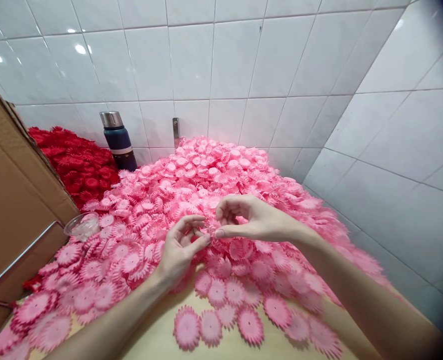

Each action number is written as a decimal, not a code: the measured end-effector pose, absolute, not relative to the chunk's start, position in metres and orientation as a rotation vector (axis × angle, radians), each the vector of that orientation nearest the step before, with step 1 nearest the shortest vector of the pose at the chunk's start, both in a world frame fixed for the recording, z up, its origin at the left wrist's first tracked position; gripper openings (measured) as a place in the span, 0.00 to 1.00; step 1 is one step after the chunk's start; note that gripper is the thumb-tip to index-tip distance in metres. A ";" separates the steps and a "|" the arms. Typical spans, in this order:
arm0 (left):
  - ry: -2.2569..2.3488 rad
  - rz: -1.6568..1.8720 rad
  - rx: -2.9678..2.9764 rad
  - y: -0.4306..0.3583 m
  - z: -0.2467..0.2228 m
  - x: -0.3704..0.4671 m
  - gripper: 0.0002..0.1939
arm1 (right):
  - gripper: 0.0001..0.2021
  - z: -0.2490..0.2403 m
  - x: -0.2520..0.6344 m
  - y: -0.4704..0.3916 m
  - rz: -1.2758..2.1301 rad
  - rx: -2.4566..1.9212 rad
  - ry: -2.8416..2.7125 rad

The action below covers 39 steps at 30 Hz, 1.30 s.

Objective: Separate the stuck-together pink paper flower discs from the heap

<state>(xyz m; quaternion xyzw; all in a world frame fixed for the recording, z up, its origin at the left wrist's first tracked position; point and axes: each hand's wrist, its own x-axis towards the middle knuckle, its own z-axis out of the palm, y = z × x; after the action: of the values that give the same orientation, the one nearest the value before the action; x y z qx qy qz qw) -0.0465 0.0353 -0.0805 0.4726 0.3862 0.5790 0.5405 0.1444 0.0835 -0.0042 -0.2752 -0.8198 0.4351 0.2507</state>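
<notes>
Both hands are raised over a large heap of pink scalloped flower-petal discs [191, 172], close together at its front. My left hand [182, 242] is half curled, its thumb and a finger nearly meeting in a pinch; anything between them is too small to make out against the pink. Just to its right is my right hand [249, 220], palm turned toward the left one. Its fingers are bent and the thumb stands apart from them, with no object visible in the gap. Several loose pink discs [250, 325] lie flat on the pale tabletop [150, 335] below the hands.
A dark blue flask [119, 145] stands behind the heap beside a pile of red discs [82, 162]. At left, a clear plastic cup [82, 226] sits against a cardboard box [15, 200] with a metal rod [22, 260] in front. White tiled walls [225, 60] enclose the back and right.
</notes>
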 end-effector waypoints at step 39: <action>0.837 1.369 1.124 0.034 -0.085 -0.046 0.16 | 0.12 0.005 0.147 0.076 0.952 -0.768 -2.458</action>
<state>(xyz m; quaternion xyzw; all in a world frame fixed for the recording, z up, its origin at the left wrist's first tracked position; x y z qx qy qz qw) -0.0455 0.0340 -0.0847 0.4762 0.3549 0.5803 0.5572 0.1468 0.0763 0.0053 -0.2744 -0.8777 0.3398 0.1970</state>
